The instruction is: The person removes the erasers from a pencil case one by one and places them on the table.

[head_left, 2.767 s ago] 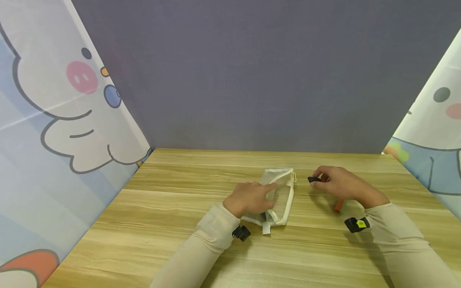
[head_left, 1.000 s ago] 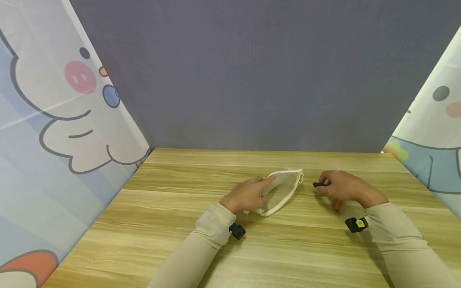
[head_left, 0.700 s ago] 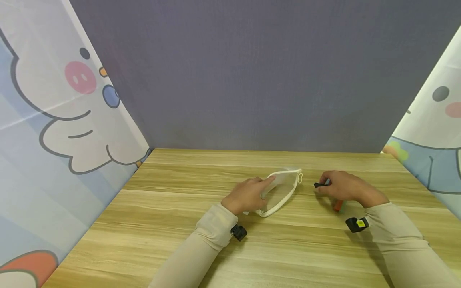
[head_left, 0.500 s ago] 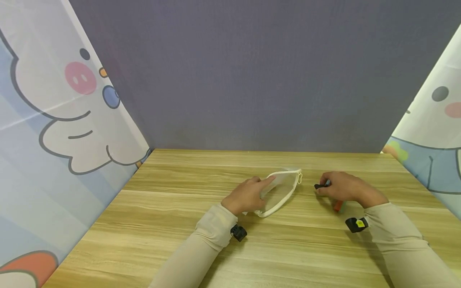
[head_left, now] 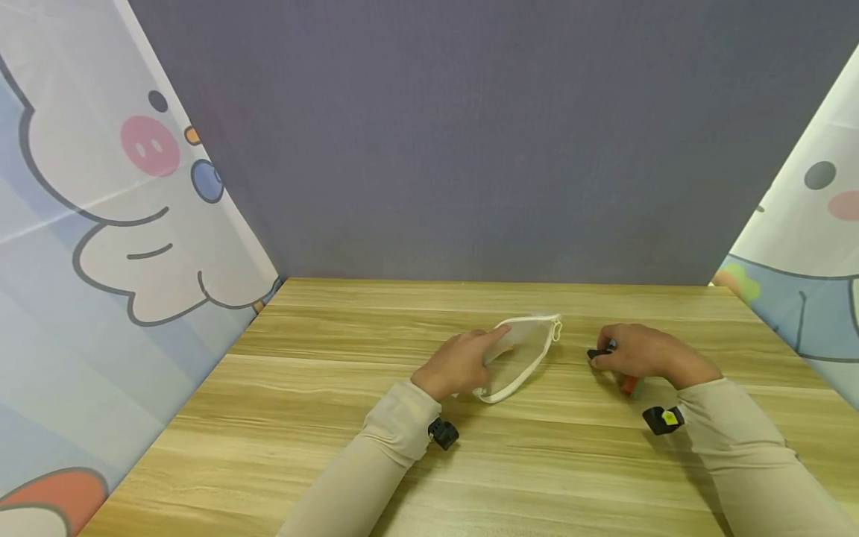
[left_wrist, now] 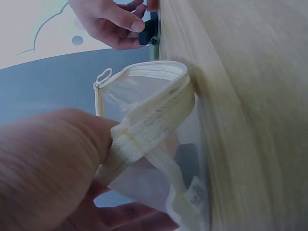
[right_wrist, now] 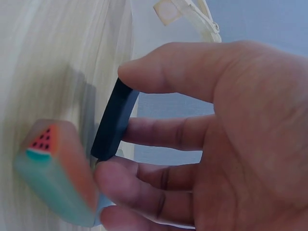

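Note:
A whitish see-through pouch (head_left: 515, 386) with a cream zipper rim gapes on the table. My left hand (head_left: 456, 365) grips its near-left side, index finger stretched along the rim. Through the pouch wall, the left wrist view shows a dark shape (left_wrist: 187, 161) inside. To the right, my right hand (head_left: 640, 352) pinches a small black block (right_wrist: 114, 120) between thumb and fingers, just above the table. Beside that hand lies an orange and green piece (right_wrist: 65, 175) with a watermelon picture; in the head view the hand partly covers it.
The wooden table (head_left: 322, 432) meets a dark grey panel (head_left: 483, 149) at the back. Cloths with cartoon figures stand at the left (head_left: 101, 246) and right (head_left: 819, 246). A pale blue thing (right_wrist: 102, 207) shows by the right fingertips, partly hidden.
Since the earliest frame, the pouch has turned and its mouth stands wider, with its zipper-pull end farther right. The right hand and black block have shifted slightly right and nearer.

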The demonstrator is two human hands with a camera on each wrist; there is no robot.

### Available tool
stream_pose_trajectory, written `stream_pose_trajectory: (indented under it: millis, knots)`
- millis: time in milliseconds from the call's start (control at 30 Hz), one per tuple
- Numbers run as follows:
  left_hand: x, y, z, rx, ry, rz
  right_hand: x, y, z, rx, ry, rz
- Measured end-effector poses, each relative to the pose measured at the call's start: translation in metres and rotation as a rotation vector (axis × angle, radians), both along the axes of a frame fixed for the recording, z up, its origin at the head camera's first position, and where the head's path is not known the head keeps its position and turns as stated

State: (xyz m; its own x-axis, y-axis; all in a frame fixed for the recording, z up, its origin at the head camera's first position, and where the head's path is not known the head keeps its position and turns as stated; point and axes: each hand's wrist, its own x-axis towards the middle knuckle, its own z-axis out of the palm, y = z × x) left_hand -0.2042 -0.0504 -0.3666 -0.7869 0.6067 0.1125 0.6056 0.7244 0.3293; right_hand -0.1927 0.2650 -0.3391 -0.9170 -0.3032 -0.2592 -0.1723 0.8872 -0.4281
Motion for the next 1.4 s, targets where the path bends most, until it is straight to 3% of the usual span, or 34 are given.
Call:
stream_pose_trajectory:
  millis: [400,633,1033,1267,1400]
  knots:
    - [-0.004,0.001,0.0,0.049,0.096,-0.05,0.002,0.0,0.001,0.019,-0.006,0.0]
    - [-0.005,0.001,0.001,0.08,0.103,-0.085,0.003,0.001,0.002,0.016,-0.008,0.004]
    - [-0.005,0.002,0.0,0.05,0.198,-0.096,0.003,0.0,0.002,0.014,0.012,-0.003]
    - [-0.004,0.002,0.0,0.059,0.25,-0.099,0.003,-0.007,0.006,-0.07,0.082,0.033]
    - [-0.004,0.002,0.0,0.085,0.269,-0.099,0.006,-0.013,0.011,-0.154,0.064,0.032]
